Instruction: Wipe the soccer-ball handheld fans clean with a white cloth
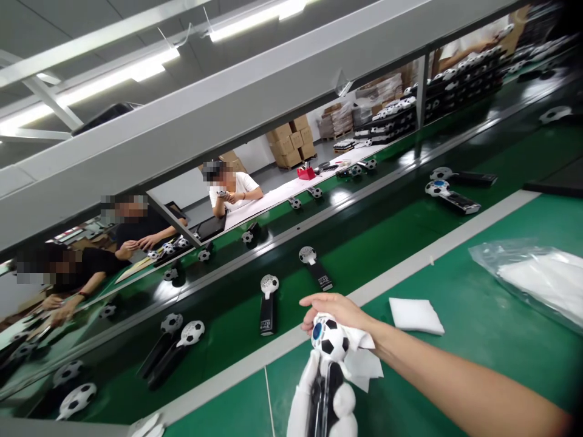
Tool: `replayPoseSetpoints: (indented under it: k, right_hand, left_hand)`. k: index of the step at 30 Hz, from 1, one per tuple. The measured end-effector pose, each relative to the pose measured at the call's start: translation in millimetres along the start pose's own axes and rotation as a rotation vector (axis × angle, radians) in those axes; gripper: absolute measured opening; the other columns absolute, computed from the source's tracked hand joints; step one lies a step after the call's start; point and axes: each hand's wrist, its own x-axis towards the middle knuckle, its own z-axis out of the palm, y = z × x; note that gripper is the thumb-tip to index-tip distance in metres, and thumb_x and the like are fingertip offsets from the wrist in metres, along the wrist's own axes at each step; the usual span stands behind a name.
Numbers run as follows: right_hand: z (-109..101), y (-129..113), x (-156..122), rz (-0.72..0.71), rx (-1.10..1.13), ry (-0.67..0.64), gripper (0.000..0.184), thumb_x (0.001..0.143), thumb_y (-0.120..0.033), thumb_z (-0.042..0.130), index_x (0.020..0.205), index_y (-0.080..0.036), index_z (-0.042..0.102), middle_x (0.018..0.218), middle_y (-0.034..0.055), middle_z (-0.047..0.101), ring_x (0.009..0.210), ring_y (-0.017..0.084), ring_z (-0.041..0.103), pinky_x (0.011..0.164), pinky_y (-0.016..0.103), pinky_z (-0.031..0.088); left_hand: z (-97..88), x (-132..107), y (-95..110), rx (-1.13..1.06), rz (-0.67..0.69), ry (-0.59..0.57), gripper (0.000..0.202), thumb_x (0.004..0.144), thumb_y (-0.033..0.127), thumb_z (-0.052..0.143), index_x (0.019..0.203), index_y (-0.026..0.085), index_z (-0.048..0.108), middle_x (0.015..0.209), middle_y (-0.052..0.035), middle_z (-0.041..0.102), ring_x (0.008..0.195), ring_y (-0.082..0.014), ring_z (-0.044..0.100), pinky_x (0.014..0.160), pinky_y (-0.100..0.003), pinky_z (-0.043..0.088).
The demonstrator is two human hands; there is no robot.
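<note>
My left hand, in a white glove, is closed round the black handle of a handheld fan with a round soccer-ball-patterned head. The fan stands upright, its head showing a blue round spot on the left. Behind and beside that head is my bare right hand, its index finger stretched left and the others curled. A white cloth is held in the right hand and touches the fan's head. Part of the right palm is hidden by the fan.
A green conveyor belt carries several similar fans. On my green bench lie a white foam pad and a plastic bag of white sheets. Co-workers sit across the belt. A grey beam crosses above.
</note>
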Motion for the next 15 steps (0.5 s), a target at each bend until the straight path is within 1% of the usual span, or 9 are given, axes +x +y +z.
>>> replayPoseSetpoints:
  k: [2,4,6,8,9,11,12,13,15]
  right_hand:
    - [-9.5,1.2,5.0,-0.078,0.048,0.158,0.029,0.071,-0.025,0.062,0.097,-0.013,0.059,0.071,0.0061,0.066,0.073,0.023,0.065,0.064,0.034,0.051]
    - [-17.8,0.9,3.0,-0.17,0.089,0.304,0.026,0.072,-0.022,0.059,0.098,-0.017,0.056,0.067,-0.0002,0.062,0.064,0.014,0.062,0.057,0.024,0.048]
    - [-22.4,1.1,-6.8,-0.235,0.099,0.379,0.025,0.075,-0.024,0.059,0.099,-0.018,0.054,0.061,-0.0045,0.056,0.05,0.008,0.052,0.045,0.017,0.039]
    - [-23.5,5.7,-22.5,-0.245,0.025,0.364,0.027,0.078,-0.032,0.059,0.1,-0.018,0.055,0.058,-0.0055,0.052,0.043,0.007,0.042,0.038,0.017,0.029]
    - [-23.6,10.4,-31.4,-0.226,-0.071,0.33,0.03,0.08,-0.037,0.057,0.102,-0.017,0.055,0.057,-0.0057,0.05,0.041,0.007,0.039,0.037,0.018,0.026]
    - [-25.1,24.2,-48.3,-0.15,-0.261,0.259,0.037,0.082,-0.047,0.053,0.103,-0.016,0.055,0.056,-0.0051,0.049,0.041,0.008,0.038,0.038,0.019,0.026]
    - [-26.9,32.4,-55.5,-0.103,-0.339,0.219,0.041,0.081,-0.051,0.051,0.102,-0.016,0.056,0.056,-0.0042,0.05,0.041,0.008,0.038,0.038,0.021,0.026]
    - [-29.3,40.4,-61.5,-0.064,-0.393,0.182,0.044,0.081,-0.054,0.05,0.1,-0.015,0.057,0.056,-0.0036,0.05,0.04,0.008,0.037,0.039,0.022,0.026]
    - [-34.8,53.4,-70.5,-0.007,-0.462,0.138,0.048,0.078,-0.058,0.049,0.094,-0.015,0.06,0.054,-0.0032,0.048,0.04,0.009,0.036,0.041,0.023,0.027]
  left_hand:
    - [5.8,0.7,7.5,0.012,-0.051,0.008,0.04,0.082,0.055,0.048,0.086,0.017,0.056,0.061,0.0025,0.051,0.038,-0.0067,0.041,0.039,-0.02,0.033]
    - [13.1,6.7,17.9,0.032,-0.068,0.053,0.044,0.08,0.062,0.046,0.087,0.019,0.053,0.062,0.0032,0.052,0.037,-0.0083,0.043,0.036,-0.022,0.034]
    - [17.8,22.2,31.0,0.255,0.008,0.187,0.049,0.078,0.065,0.044,0.091,0.019,0.052,0.069,0.0006,0.056,0.039,-0.0098,0.047,0.036,-0.023,0.036]
    - [17.4,47.2,47.3,0.638,0.159,0.369,0.053,0.081,0.064,0.039,0.101,0.016,0.05,0.076,-0.0051,0.06,0.046,-0.0135,0.053,0.042,-0.028,0.043]
    - [15.1,61.6,56.8,0.797,0.253,0.458,0.054,0.082,0.061,0.039,0.106,0.014,0.048,0.083,-0.0094,0.061,0.052,-0.0169,0.057,0.047,-0.031,0.046]
    - [7.0,88.9,77.7,0.954,0.42,0.578,0.046,0.086,0.046,0.043,0.118,0.012,0.043,0.105,-0.0153,0.058,0.084,-0.0225,0.062,0.07,-0.035,0.05]
    - [1.6,100.0,88.4,1.029,0.51,0.65,0.046,0.085,0.037,0.047,0.123,0.012,0.04,0.12,-0.0164,0.051,0.104,-0.0231,0.055,0.088,-0.035,0.045]
    - [-4.5,108.6,98.7,1.105,0.595,0.721,0.049,0.083,0.029,0.05,0.128,0.013,0.037,0.133,-0.015,0.041,0.121,-0.0225,0.043,0.101,-0.034,0.033]
    - [-18.1,118.2,116.7,1.237,0.716,0.847,0.06,0.077,0.016,0.056,0.133,0.017,0.033,0.147,-0.0086,0.021,0.136,-0.0211,0.016,0.112,-0.032,0.01]
